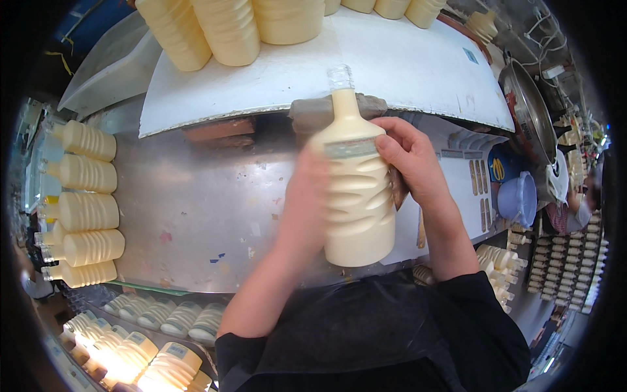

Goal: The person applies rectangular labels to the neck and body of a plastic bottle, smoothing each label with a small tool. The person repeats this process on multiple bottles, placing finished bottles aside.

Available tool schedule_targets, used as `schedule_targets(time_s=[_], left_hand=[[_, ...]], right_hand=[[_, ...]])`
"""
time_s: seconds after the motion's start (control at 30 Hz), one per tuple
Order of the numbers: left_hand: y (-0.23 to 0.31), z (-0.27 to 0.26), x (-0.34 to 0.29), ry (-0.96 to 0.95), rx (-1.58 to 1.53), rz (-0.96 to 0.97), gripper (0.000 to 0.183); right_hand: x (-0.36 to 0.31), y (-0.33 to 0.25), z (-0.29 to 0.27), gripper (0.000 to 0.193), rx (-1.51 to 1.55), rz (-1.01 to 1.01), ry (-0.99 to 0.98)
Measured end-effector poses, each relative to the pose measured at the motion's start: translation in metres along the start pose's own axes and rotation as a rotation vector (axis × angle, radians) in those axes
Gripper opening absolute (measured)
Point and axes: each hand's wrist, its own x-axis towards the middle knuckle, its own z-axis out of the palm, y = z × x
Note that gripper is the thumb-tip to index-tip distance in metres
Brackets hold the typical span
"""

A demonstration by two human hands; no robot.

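Observation:
In front of me is a cream-coloured bottle (359,225) with a clear threaded neck, upright in the picture, its body moulded in wavy ridges. A grey-green decal strip (351,148) lies across its shoulder. My right hand (415,163) is closed on the bottle's right side, thumb at the strip's end and fingers round the back. Beside the bottle's left side is my left hand (304,199), smeared by motion; its fingers cannot be made out. A brown piece (398,188), mostly hidden, shows below my right hand. Behind the bottle's neck sits a grey-brown wrapped block (304,117).
Several cream bottles (88,212) lie along the metal table's (189,196) left edge; others stand on the raised white board (418,72). To the right are decal strips (480,178), a lavender bucket (518,199) and a metal pan (528,114). More bottles (173,366) sit lower left.

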Motion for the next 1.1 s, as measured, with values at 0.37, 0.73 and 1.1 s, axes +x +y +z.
schedule_targets(time_s=[0.37,0.73,1.1], left_hand=[[0.006,-0.005,0.013,0.053,0.343,0.129,0.048],[0.011,0.001,0.013,0.040,0.016,0.034,0.045],[0.005,0.000,0.016,0.001,0.351,0.138,0.053]], right_hand=[[-0.001,-0.004,-0.004,0.033,0.005,0.040,-0.048],[0.001,-0.002,-0.017,0.037,0.186,0.069,-0.150],[0.002,0.009,-0.007,0.036,-0.001,-0.011,-0.082]])
